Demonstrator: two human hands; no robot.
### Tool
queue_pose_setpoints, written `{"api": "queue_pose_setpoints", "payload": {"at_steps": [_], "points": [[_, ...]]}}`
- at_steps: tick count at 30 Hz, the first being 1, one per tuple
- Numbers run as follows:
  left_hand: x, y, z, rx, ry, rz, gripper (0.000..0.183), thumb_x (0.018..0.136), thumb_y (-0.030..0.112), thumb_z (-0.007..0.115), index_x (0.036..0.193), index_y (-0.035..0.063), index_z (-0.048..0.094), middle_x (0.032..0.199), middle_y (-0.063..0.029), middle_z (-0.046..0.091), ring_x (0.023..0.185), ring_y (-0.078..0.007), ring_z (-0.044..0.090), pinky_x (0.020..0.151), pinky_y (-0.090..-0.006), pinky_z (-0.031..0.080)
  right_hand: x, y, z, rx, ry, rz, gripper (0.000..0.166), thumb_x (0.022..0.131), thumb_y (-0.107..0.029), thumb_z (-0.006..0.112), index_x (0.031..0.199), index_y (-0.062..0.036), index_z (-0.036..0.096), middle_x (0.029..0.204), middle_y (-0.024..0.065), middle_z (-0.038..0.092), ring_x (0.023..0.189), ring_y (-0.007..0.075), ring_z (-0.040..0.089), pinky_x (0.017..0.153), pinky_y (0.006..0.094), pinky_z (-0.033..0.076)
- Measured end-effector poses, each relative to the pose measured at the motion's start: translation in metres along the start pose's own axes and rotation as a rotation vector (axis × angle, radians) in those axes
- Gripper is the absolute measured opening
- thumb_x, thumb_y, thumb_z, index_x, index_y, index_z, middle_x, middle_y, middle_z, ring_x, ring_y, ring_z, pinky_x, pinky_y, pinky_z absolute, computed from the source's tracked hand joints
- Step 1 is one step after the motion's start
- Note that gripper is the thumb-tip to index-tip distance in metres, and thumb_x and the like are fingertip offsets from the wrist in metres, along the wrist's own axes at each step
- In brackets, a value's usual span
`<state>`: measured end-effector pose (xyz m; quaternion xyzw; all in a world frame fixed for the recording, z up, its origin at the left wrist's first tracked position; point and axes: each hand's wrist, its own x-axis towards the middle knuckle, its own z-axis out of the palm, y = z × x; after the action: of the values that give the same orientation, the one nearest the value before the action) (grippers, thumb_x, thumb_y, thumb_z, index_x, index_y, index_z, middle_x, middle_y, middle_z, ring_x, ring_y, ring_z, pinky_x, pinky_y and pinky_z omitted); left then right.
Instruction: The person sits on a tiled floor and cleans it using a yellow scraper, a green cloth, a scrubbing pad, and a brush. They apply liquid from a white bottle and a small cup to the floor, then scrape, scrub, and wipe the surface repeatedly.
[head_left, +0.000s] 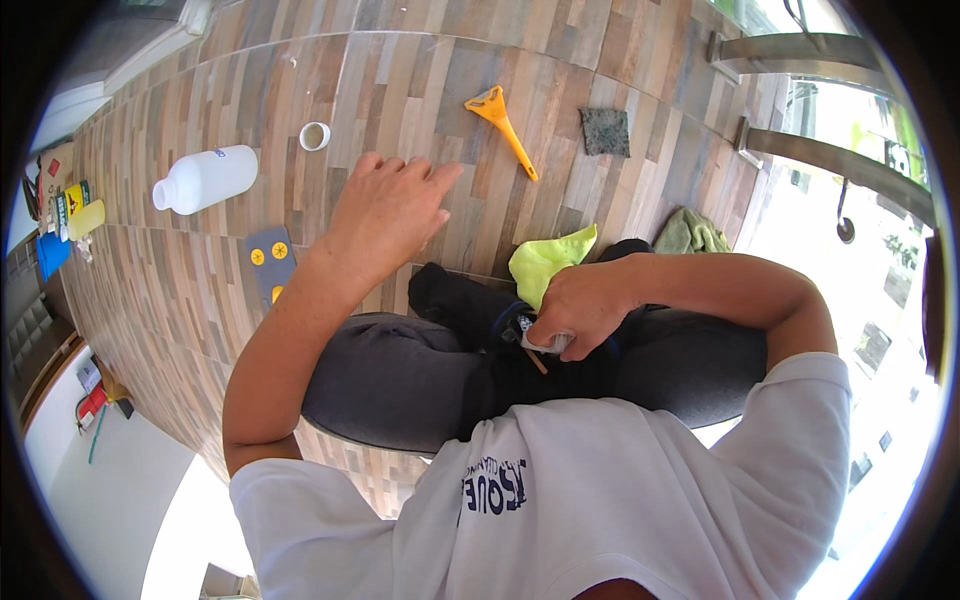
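Observation:
My left hand (397, 206) is held palm down above the tiled floor (420, 97), its fingers apart, with nothing visible in it. At my lap, my right hand (592, 304) grips a small whitish object (553, 343), mostly covered by the fingers. A thin brown stick (537, 361) shows beside it. A bright yellow-green cloth (547, 259) lies just beyond that hand. Farther out on the floor are a yellow-handled scraper (508, 135) and a dark green scouring pad (605, 133). A white plastic bottle (210, 178) lies on its side near a small round white cap (314, 136).
A grey pad with yellow discs (270, 262) lies left of my left forearm. An olive cloth (690, 232) is by my right knee. Metal posts (832, 154) stand at the right. Containers, including a yellowish bottle (87, 220), and a blue item (52, 255) are at the far left.

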<state>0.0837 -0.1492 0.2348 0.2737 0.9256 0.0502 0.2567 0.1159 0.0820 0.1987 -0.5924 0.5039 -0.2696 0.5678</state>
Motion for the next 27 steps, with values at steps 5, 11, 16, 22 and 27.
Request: {"api": "queue_pose_setpoints", "payload": {"at_steps": [5,11,16,22,27], "points": [[-0.001,0.002,-0.001,-0.036,-0.016,0.003,0.044,0.080,0.021,0.059,0.121,0.0104,0.047,0.102,-0.0079,0.058,0.097,-0.0227,0.054,0.087,-0.0359,0.036,-0.027,-0.025,-0.038,0.186,0.052,-0.067,0.019,0.069,-0.020,0.066,0.071,-0.0067,0.052,0.062,0.0072,0.057,0.058,0.0259,0.055,0.052,0.0343,0.040],[-0.001,0.005,0.000,-0.049,-0.115,0.010,0.043,0.081,0.021,0.059,0.121,0.0107,0.046,0.103,-0.0077,0.058,0.098,-0.0229,0.054,0.088,-0.0365,0.035,-0.096,-0.038,-0.091,0.412,0.433,-0.203,0.014,0.055,-0.009,0.063,0.065,-0.0028,0.055,0.059,0.0018,0.053,0.053,0.0131,0.051,0.049,0.0271,0.037],[0.007,0.002,-0.005,-0.117,-0.095,-0.026,0.044,0.082,0.021,0.058,0.123,0.0108,0.045,0.104,-0.0086,0.057,0.101,-0.0236,0.053,0.089,-0.0376,0.035,-0.128,0.002,-0.101,0.569,0.903,-0.107,0.032,0.052,-0.031,0.059,0.064,-0.0023,0.054,0.064,0.0044,0.053,0.066,0.0181,0.054,0.060,0.0275,0.040],[0.023,-0.003,-0.026,-0.107,0.025,-0.140,0.048,0.082,0.021,0.057,0.126,0.0114,0.043,0.103,-0.0105,0.058,0.097,-0.0263,0.053,0.088,-0.0389,0.035,-0.129,0.106,-0.090,0.676,0.963,0.245,0.018,0.063,-0.021,0.054,0.068,-0.0041,0.055,0.066,0.0000,0.049,0.063,0.0096,0.044,0.059,0.0238,0.037],[0.021,-0.003,-0.039,-0.117,0.130,-0.204,0.049,0.081,0.022,0.058,0.127,0.0113,0.042,0.098,-0.0119,0.058,0.091,-0.0290,0.055,0.087,-0.0410,0.036,-0.107,0.147,-0.083,0.733,0.847,0.288,0.016,0.064,-0.022,0.053,0.067,-0.0067,0.054,0.064,-0.0024,0.047,0.060,0.0080,0.041,0.053,0.0238,0.033]]}}
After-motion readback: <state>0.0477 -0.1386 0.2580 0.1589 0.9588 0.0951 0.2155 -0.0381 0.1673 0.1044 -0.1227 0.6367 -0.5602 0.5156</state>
